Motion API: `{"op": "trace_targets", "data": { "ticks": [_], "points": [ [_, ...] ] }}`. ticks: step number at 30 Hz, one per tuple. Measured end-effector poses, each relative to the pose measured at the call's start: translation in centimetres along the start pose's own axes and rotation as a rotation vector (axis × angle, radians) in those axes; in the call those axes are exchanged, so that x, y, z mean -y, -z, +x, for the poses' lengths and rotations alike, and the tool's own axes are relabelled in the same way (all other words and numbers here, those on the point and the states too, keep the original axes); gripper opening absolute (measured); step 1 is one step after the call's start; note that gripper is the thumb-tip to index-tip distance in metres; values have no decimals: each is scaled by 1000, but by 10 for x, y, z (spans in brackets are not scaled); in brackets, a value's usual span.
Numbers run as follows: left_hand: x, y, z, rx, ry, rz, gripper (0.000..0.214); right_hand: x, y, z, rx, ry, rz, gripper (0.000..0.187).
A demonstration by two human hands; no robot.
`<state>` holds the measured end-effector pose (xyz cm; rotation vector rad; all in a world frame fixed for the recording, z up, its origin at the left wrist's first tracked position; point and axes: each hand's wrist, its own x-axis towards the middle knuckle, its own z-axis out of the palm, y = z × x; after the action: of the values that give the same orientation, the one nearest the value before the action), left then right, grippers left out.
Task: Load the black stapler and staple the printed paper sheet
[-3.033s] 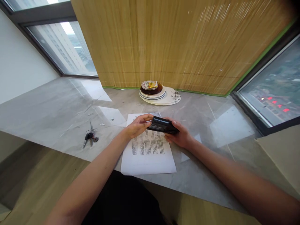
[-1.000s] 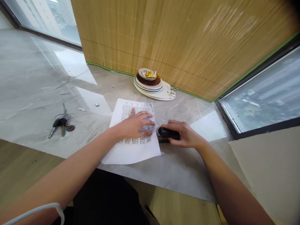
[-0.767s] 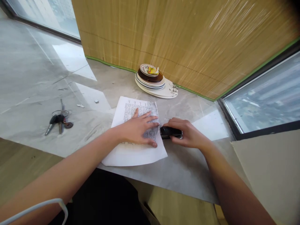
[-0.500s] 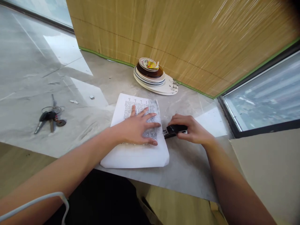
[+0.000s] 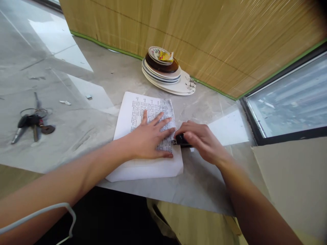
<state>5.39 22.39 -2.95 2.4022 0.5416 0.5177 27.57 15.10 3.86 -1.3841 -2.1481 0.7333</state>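
A stack of printed paper [image 5: 148, 168] lies on the grey marbled counter near its front edge. My left hand [image 5: 152, 137] rests flat on the print, fingers spread wide, pressing the sheets down. At the right edge of the paper, my right hand [image 5: 200, 139] is wrapped around a black stapler [image 5: 181, 139], thumb on its top. The stapler's metal nose reaches over the paper's edge, close to my left fingertips. Most of the stapler's rear is hidden under my fingers.
Stacked plates [image 5: 165, 76] with a yellow packet [image 5: 165, 56] on top stand behind the paper. A bunch of keys [image 5: 33, 120] lies at the left. A bamboo screen [image 5: 178, 27] borders the back, and a dark window frame [image 5: 286, 136] the right. A white cable [image 5: 51, 206] crosses my left forearm.
My right hand has pushed the stapler left, further onto the paper's edge, and its thumb has moved onto the top. My left hand stays spread on the sheets. The view has shifted slightly.
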Motion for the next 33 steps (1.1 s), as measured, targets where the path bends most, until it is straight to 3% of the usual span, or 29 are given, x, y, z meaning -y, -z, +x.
{"op": "trace_targets", "data": {
  "ticks": [3, 9, 23, 33],
  "points": [
    [-4, 2, 0, 59, 27, 147, 90, 6, -12, 3, -110, -86, -81, 49],
    [-12, 4, -1, 140, 59, 348, 95, 15, -24, 7, -169, -168, -201, 37],
    [-17, 5, 1, 149, 58, 339, 87, 22, -34, 9, -180, -179, -284, 39],
    [-16, 3, 1, 119, 61, 321, 85, 24, -39, 9, -184, -190, -460, 36]
  ]
}}
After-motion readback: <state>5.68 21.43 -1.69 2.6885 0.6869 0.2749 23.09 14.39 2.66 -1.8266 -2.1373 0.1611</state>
